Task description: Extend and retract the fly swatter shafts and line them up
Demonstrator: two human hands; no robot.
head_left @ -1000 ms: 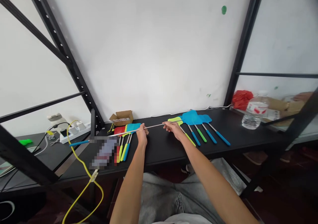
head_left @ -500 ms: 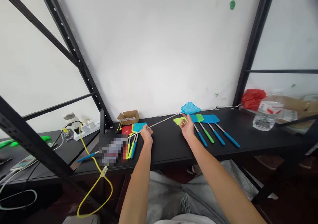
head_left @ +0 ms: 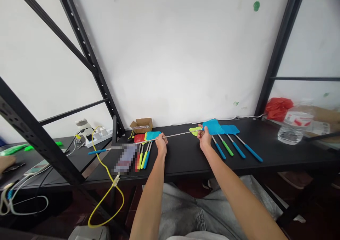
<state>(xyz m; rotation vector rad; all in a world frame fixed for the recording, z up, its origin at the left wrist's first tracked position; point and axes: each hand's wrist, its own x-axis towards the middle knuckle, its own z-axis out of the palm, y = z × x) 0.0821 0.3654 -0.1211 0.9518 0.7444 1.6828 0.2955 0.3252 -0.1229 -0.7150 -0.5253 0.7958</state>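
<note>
A blue fly swatter [head_left: 212, 127] with a long, drawn-out metal rod stretches across in front of me. Its blue handle [head_left: 97, 151] reaches far out to the left. My left hand [head_left: 161, 144] is closed around the middle of the rod. At the base of the head, my right hand [head_left: 204, 139] pinches the rod. Under and beside the right hand lie several swatters, among them a yellow-green head [head_left: 194, 129] and a blue one [head_left: 231, 129]. Near my left hand rest a red swatter [head_left: 139, 138] and a blue swatter [head_left: 154, 136], handles toward me.
On the black table [head_left: 183, 158] a small open cardboard box [head_left: 141, 126] stands by the wall. A power strip [head_left: 99, 138] and a yellow cable [head_left: 106, 167] are at left. A water bottle [head_left: 294, 123] and a red bag [head_left: 278, 109] are at right, beyond the black frame post [head_left: 277, 52].
The swatter's head has come down from near the wall over the right-hand row, and its rod lies more level. My right hand's fingers have closed at the head's base.
</note>
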